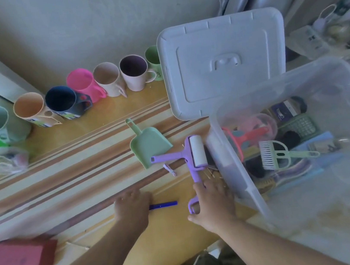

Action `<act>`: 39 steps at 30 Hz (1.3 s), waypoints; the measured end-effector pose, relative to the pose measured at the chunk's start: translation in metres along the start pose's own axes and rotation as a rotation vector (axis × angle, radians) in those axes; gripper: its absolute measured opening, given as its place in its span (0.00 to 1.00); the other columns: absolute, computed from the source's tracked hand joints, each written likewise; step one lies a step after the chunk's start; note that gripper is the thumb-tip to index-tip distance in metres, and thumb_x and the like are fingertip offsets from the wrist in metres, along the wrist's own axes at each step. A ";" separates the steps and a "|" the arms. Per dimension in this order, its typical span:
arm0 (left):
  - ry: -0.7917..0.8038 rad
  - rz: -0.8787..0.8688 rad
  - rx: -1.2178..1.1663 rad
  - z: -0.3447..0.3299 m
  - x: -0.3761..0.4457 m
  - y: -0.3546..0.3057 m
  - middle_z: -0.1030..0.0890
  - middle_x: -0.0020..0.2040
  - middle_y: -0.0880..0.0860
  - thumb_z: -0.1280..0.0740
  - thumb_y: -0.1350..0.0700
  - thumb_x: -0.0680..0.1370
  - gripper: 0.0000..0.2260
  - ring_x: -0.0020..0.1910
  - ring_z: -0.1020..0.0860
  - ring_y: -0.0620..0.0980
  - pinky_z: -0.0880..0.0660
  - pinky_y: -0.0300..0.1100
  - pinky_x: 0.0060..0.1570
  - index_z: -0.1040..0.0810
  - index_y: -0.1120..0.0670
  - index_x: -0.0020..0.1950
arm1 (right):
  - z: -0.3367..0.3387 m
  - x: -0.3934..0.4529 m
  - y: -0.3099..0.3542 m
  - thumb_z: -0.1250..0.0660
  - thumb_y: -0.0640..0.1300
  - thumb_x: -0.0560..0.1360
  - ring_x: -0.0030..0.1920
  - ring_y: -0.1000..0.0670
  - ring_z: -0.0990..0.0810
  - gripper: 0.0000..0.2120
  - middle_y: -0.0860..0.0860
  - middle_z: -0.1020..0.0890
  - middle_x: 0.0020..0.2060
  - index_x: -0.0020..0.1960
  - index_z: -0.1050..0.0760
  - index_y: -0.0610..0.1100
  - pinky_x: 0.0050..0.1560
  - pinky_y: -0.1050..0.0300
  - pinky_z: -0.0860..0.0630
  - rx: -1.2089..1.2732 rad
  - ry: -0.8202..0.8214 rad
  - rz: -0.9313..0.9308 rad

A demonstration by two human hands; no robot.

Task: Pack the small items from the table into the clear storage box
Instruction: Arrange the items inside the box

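The clear storage box [238,168] stands at the table's right end, holding a small brush [273,156], a red tool and several other items. A purple lint roller [195,152] lies beside the box's left wall. My right hand [214,201] rests on the roller's long handle near its looped end, fingers over it. My left hand [133,206] lies on the table covering one end of a blue pen [164,205]. A green dustpan scoop [147,144] lies flat a little farther back. A small twisted tie [170,169] sits between scoop and roller.
The box's white lid [222,61] leans behind the box. A row of several coloured cups [80,85] lines the wall. A red box [20,257] sits near left, a clear tape pouch [3,160] at far left. Loose toothpicks [209,173] lie by the roller.
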State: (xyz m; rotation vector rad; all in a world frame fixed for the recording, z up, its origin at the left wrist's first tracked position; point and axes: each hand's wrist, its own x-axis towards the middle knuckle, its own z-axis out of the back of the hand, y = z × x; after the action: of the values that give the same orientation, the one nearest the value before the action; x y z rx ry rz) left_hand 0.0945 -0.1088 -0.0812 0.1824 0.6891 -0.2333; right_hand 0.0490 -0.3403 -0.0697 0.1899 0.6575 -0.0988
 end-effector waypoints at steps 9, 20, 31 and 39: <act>-0.297 -0.052 -0.204 0.041 0.033 0.003 0.27 0.64 0.49 0.35 0.49 0.75 0.20 0.63 0.29 0.54 0.29 0.49 0.62 0.27 0.42 0.67 | -0.011 -0.013 0.000 0.28 0.63 0.68 0.64 0.45 0.33 0.32 0.54 0.30 0.60 0.66 0.37 0.58 0.61 0.47 0.27 0.081 -0.023 0.054; -0.190 -0.075 0.024 0.048 0.067 -0.034 0.22 0.55 0.51 0.38 0.54 0.78 0.13 0.56 0.24 0.55 0.31 0.49 0.52 0.26 0.48 0.62 | -0.009 -0.007 -0.015 0.30 0.49 0.69 0.68 0.44 0.31 0.35 0.57 0.26 0.66 0.72 0.39 0.57 0.68 0.42 0.30 0.073 -0.029 0.028; -0.159 0.025 -0.477 0.016 0.013 0.006 0.20 0.42 0.45 0.32 0.47 0.74 0.12 0.41 0.21 0.49 0.26 0.44 0.34 0.21 0.40 0.57 | 0.003 -0.003 -0.008 0.35 0.51 0.77 0.52 0.46 0.24 0.06 0.55 0.23 0.46 0.45 0.31 0.52 0.53 0.51 0.27 0.066 -0.047 0.058; -0.423 0.258 -0.707 0.059 -0.051 0.060 0.20 0.35 0.42 0.24 0.47 0.68 0.08 0.37 0.22 0.45 0.29 0.42 0.34 0.19 0.43 0.44 | 0.079 -0.021 0.032 0.36 0.49 0.75 0.41 0.46 0.27 0.15 0.55 0.31 0.34 0.35 0.41 0.52 0.37 0.50 0.31 0.371 -0.224 0.343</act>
State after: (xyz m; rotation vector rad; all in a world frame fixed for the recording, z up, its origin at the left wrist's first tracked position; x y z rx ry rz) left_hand 0.1084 -0.0583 0.0017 -0.4442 0.2900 0.2232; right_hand 0.0839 -0.3249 0.0088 0.6361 0.3708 0.0885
